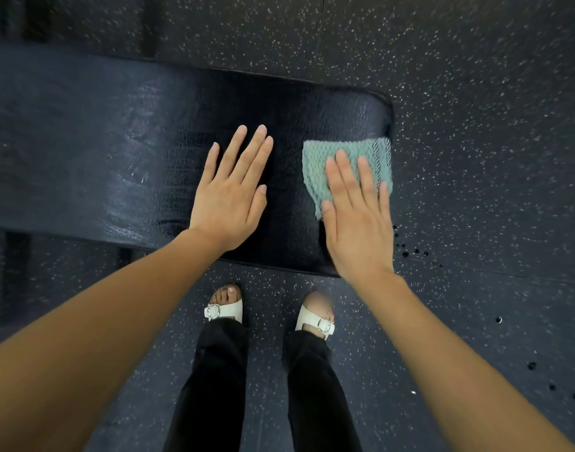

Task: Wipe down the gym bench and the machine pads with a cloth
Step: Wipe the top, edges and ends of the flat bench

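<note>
Cloth (317, 171), teal and knitted, lies flat at the right end of the black padded surface (116, 151), its edge reaching the pad's rounded end. Right hand (357, 223) lies palm down on it, fingers straight and slightly spread, pressing it to the pad. Left hand (230, 203) rests flat on bare pad just beside, fingers straight and together, thumb out, holding nothing. Pad looks glossy. Speckled floor (475, 125) all around, with dark drops (413, 252) near the pad's right corner. White sandals (222, 309) stand at the near edge.
</note>
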`<state>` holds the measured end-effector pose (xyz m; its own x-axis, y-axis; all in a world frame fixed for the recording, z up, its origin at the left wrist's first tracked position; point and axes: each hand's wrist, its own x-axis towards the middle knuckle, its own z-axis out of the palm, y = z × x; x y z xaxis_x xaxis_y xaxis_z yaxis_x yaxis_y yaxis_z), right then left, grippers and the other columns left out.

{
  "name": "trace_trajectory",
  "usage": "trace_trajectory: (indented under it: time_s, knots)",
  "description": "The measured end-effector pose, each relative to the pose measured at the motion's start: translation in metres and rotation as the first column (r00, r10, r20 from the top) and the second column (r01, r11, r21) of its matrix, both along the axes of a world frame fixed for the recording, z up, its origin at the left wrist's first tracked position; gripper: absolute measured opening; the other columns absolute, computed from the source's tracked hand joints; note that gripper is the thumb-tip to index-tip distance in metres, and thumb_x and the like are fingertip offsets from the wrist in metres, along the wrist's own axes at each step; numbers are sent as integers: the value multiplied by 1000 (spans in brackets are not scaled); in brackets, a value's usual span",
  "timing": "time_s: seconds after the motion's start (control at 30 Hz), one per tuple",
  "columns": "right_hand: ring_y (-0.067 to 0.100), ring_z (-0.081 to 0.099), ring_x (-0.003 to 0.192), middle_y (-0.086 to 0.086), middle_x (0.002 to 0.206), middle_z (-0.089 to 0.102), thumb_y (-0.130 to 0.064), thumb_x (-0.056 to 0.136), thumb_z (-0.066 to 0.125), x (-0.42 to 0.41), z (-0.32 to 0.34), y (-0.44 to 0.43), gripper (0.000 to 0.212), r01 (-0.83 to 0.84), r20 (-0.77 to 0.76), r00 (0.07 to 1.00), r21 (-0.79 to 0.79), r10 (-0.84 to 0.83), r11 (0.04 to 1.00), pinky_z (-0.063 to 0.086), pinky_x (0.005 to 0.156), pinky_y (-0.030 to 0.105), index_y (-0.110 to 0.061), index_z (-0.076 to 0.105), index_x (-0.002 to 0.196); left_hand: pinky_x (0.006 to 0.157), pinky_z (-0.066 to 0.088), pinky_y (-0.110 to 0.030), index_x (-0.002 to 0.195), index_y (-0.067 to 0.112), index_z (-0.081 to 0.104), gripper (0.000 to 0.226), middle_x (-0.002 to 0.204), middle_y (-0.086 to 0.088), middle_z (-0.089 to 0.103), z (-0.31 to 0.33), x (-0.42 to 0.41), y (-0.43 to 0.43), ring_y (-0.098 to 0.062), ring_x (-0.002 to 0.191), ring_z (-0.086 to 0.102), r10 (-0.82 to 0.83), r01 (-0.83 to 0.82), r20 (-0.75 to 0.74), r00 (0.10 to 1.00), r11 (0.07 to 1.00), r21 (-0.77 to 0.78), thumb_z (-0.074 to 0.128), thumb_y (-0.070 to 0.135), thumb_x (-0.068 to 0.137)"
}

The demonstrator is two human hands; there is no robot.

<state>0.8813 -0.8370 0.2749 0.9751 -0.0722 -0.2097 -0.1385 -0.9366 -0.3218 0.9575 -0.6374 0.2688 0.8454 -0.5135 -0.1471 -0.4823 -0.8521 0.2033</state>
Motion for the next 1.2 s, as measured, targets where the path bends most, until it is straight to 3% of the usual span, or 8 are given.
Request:
trace_trajectory:
  time_s: [0.23, 0.43, 0.67, 1.2]
  knots:
    - [19, -2, 153, -6, 167, 5, -32, 104, 18, 54, 2, -13, 57, 55, -14, 998, 7, -55, 998, -1, 123, 45, -21, 9, 159, 124, 5, -49, 159, 13, 15, 62, 167, -2, 10, 0, -1, -1, -24, 154, 4, 10, -10, 10, 1000, 1000, 3, 24, 27, 100]
    - [20, -3, 154, -3, 167, 4, -33, 104, 15, 5, 6, 6, 57, 89, -14, 996, 51, -89, 995, -2, 123, 44, -19, 9, 159, 124, 4, -49, 159, 12, 15, 62, 167, -3, 10, 1, -2, -6, -25, 154, 4, 27, -27, 2, 1000, 1000, 14, 24, 27, 100]
    - [21, 5, 153, -1, 166, 13, -32, 103, 22, -47, 4, 21, 57, 90, -23, 996, 10, -90, 996, 9, 122, 47, -19, 14, 158, 124, 2, -49, 159, 13, 15, 62, 167, -2, 10, 0, 3, -13, -23, 154, 4, -24, 24, 10, 1000, 999, 23, 24, 27, 100]
    - [20, -1, 154, -4, 167, 7, -27, 106, 26, 81, -3, -32, 56, 35, 40, 999, 45, -37, 998, 5, 124, 47, -19, 12, 159, 124, 4, -47, 159, 14, 17, 62, 167, 0, 11, 1, 3, -14, -20, 154, 6, -16, 15, 15, 1000, 1000, 5, 25, 26, 99]
